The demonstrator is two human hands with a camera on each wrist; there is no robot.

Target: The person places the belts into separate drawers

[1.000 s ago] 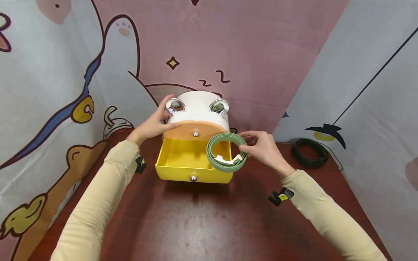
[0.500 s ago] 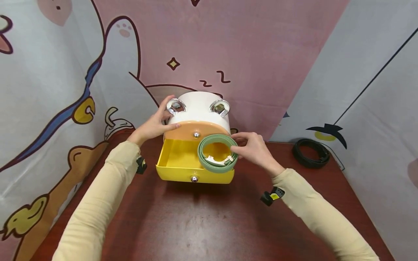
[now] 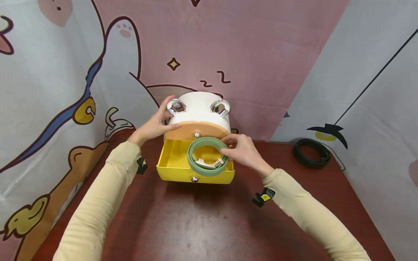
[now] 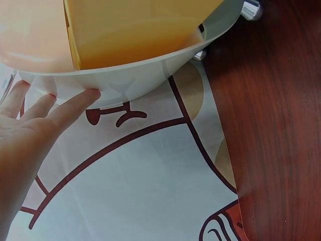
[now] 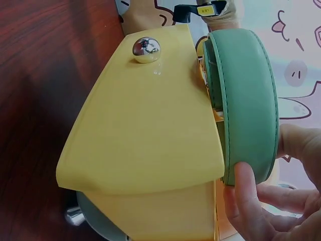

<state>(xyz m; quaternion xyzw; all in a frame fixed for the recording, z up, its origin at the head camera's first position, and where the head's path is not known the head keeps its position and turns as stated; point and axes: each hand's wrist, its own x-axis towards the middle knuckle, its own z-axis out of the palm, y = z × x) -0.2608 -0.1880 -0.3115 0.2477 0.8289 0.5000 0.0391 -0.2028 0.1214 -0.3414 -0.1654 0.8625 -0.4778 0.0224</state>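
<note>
A white storage box (image 3: 198, 106) with silver ring-shaped eyes stands at the back of the table. Its orange upper drawer (image 3: 183, 131) is closed, while the yellow lower drawer (image 3: 173, 174) is pulled out. My left hand (image 3: 152, 125) rests on the box's left side, thumb on the front; in the left wrist view its fairly straight fingers (image 4: 75, 108) touch the white wall. My right hand (image 3: 244, 150) pinches the right edge of a coiled green belt (image 3: 192, 159) with a pale metal buckle. The belt is above the yellow drawer, and in the right wrist view it stands over the rim.
A coiled black belt (image 3: 311, 159) lies on the dark red table (image 3: 196, 224) at the back right. Behind the box hangs a cartoon-printed cloth (image 3: 261, 65), which also lines both sides.
My right hand has carried the green belt leftward and slightly down, from the drawer's right edge to above its middle. The left hand stays on the box.
</note>
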